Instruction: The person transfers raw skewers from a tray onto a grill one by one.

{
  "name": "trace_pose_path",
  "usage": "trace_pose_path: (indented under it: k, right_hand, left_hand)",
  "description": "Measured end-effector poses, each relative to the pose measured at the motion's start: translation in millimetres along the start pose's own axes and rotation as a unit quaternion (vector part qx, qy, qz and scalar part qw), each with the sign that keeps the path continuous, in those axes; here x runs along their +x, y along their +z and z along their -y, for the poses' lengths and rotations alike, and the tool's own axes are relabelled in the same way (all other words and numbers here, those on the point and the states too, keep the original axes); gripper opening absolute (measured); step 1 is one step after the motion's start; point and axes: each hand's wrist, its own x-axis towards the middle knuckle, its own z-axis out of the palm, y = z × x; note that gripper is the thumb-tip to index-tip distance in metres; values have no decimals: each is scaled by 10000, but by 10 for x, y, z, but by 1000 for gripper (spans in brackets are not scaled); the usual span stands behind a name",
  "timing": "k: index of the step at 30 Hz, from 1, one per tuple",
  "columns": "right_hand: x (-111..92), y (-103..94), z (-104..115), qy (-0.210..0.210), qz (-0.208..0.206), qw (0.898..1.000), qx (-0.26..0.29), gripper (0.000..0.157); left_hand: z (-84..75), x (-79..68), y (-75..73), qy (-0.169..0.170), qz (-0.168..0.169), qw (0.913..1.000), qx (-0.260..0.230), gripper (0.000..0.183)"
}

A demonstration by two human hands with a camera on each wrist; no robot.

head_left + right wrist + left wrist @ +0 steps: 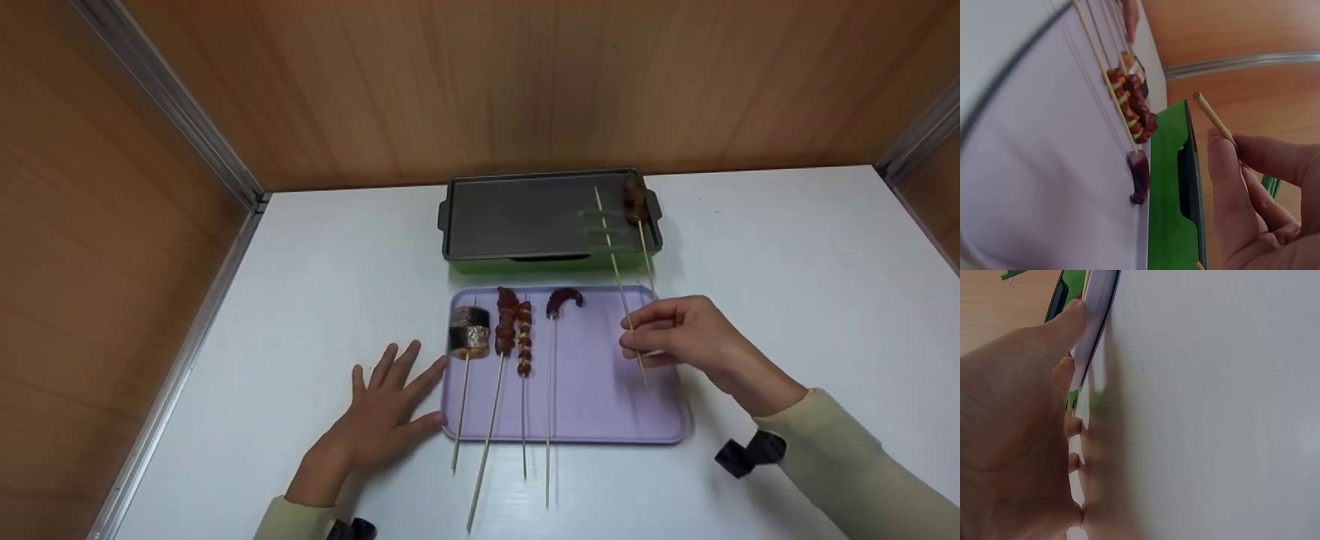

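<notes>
My right hand pinches the lower stick of a skewer with green strips between thumb and fingertips. The strips overlap the right part of the black-topped griddle in the head view. In the right wrist view the stick's blunt end points out past the fingers. My left hand lies with fingers spread on the table, thumb and index fingertip at the left edge of the lilac tray. On the tray lie a seaweed-wrapped skewer, two skewers of reddish chunks, and a curled dark red tentacle skewer.
A brown meat skewer lies at the griddle's right end, its stick reaching toward the tray. The griddle's green base stands just behind the tray. Several sticks overhang the tray's front edge. Wooden panels enclose the white table.
</notes>
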Motion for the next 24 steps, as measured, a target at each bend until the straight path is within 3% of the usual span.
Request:
trace_pose_path:
  k: [11,16,24]
  right_hand:
    - [584,-171,204,445,-353,9977,-383,39]
    - [738,-217,241,594,-302,9970,-382,41]
    - [871,-260,291,724,-366,9962,-310,29]
  left_hand:
    - [-12,-3,5,-36,-47,10000,44,70]
    - [-14,-2,2,7,15,10000,-17,70]
    - [-7,-3,0,-29,17,10000,13,70]
